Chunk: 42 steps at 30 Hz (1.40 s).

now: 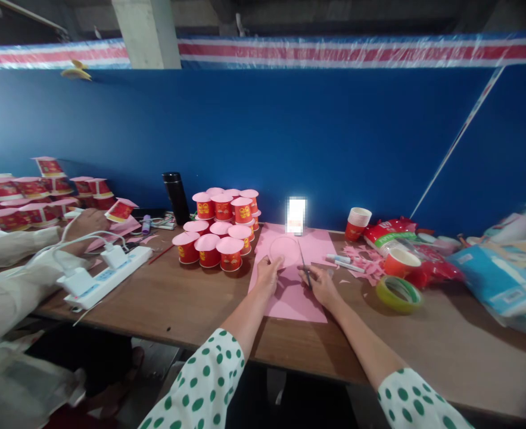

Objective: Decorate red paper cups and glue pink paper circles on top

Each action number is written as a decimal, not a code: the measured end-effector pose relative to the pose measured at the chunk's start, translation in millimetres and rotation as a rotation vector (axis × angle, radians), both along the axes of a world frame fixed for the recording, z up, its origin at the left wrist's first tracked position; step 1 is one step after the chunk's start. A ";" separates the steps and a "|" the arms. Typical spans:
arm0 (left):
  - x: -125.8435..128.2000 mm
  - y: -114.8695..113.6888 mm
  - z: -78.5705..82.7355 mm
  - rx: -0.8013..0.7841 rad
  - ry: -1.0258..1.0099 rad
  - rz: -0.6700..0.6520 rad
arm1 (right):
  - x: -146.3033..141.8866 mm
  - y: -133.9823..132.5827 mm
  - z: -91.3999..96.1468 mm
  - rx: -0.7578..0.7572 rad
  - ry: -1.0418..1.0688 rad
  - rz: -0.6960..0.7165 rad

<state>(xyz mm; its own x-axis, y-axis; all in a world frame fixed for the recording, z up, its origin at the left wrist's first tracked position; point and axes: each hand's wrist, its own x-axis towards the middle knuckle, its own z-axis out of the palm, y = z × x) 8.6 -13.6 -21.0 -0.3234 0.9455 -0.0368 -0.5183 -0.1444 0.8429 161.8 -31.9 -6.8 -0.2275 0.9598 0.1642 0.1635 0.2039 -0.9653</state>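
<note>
Light dim overall, brighter at far L of blue partition [289, 131]; phone screen [296, 215] blown out to white w/ pixelated patch, glints on striped plastic sheeting [361, 52] up top. Soft shadows on pink sheet [289, 307], near-black under surface [155, 304]. Wide-angle stretch twd edges, R corners dark, blue pack [486, 268] at far R blurry.

The lit screen [296, 215] was pixelated; its content was illegible. The left hand [268, 273] covered the lower edge of the disc [284, 249]. The right hand [323, 286] covered part of the scissors [304, 267]. The bottom edge of view cut off both dotted sleeves [204, 381]. The left edge cut off the co-worker's sleeve [8, 298]; the right edge, the blue pack [490, 274]. An orange cup [399, 265] partly hid the red bag [439, 265].
</note>
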 end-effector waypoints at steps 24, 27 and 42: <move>0.3 -1.5 4.3 0.008 -0.025 0.005 | -0.9 -0.9 1.6 -0.024 0.021 -0.013; 0.2 -2.8 5.4 -0.012 -0.002 0.011 | -0.4 2.4 -2.4 -0.022 0.051 -0.006; -0.8 -8.5 5.9 -0.142 0.158 -0.060 | 1.0 -3.3 2.0 -0.038 0.066 0.050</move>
<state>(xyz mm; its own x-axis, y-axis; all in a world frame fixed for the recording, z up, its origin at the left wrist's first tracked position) 7.8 -22.2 -15.1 -0.2788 0.9523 -0.1243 -0.3821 0.0088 0.9241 162.7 -35.2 -4.8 -0.2648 0.9535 0.1437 0.0896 0.1728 -0.9809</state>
